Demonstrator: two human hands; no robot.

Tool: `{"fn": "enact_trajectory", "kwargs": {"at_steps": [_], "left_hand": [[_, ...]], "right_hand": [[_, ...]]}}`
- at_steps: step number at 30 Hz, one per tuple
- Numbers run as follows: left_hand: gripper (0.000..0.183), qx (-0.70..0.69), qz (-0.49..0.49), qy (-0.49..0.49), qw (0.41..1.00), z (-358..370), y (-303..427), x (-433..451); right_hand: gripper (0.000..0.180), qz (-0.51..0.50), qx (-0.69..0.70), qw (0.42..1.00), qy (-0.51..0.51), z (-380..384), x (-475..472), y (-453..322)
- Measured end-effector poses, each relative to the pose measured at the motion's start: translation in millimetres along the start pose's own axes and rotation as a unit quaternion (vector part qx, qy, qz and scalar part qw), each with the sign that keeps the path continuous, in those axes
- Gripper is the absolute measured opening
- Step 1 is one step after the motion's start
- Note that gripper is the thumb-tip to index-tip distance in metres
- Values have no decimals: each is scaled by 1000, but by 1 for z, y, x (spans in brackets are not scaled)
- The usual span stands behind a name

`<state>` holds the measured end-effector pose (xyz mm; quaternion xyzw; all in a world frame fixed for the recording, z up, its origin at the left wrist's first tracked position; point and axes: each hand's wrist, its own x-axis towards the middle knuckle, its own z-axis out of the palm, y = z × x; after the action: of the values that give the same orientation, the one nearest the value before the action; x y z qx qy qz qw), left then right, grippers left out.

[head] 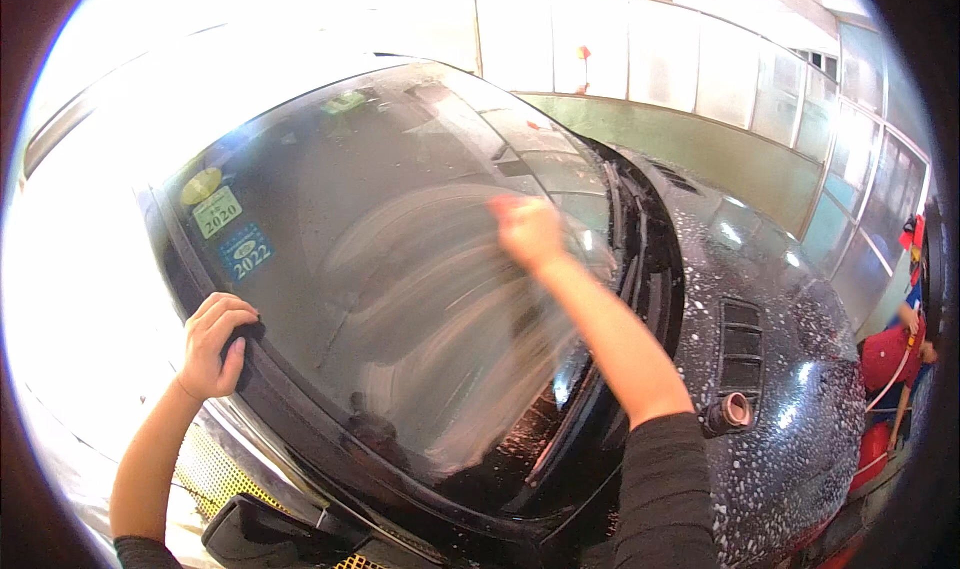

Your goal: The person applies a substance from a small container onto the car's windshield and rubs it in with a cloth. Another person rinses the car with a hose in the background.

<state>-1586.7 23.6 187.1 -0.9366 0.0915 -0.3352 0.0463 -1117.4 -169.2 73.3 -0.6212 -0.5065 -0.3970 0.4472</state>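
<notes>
A car windshield (pixel 405 269) spreads before me, with curved whitish smears across its middle. On the glass, towards the wiper side, my right hand (pixel 529 231) grips a red pad or cloth (pixel 504 206), mostly hidden by the fingers. My left hand (pixel 217 340) rests at the dark windshield pillar (pixel 277 389), its fingers curled over a small dark thing or edge that I cannot make out. Stickers (pixel 217 210) sit on the glass above that hand. The windshield wipers (pixel 619 209) lie along the base of the glass.
The dark hood (pixel 787 389) bears white foam spots and a vent (pixel 741 348). A dark cylindrical container (pixel 727 414) lies or stands on it near my right sleeve. A side mirror (pixel 274 535) juts out at the bottom left. Beyond the hood, another person's hand (pixel 909 318) shows at the right.
</notes>
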Motion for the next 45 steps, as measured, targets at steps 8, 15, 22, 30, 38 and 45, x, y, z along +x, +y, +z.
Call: {"fn": "enact_trajectory", "kwargs": {"at_steps": [8, 15, 22, 30, 38, 45], "left_hand": [[30, -2, -12, -12, 1000, -2, -3, -2], [30, -8, -5, -9, 1000, -2, 0, 1], [30, 6, -11, -4, 1000, 2, -1, 1], [31, 21, -17, -15, 1000, 3, -2, 2], [28, 12, -27, -27, 999, 0, 3, 4], [29, 20, -19, -2, 1000, 5, 0, 1]], "right_hand": [[20, 158, -172, 972, -25, 57, 54, 73], [23, -189, 30, 979, -70, 152, 121, -181], [26, 265, -218, 933, -108, 29, 21, 132], [30, 296, -190, 935, -51, 84, 64, 133], [18, 13, 23, 998, -51, 248, 206, -124], [24, 419, -134, 897, 35, 34, 3, 192]]}}
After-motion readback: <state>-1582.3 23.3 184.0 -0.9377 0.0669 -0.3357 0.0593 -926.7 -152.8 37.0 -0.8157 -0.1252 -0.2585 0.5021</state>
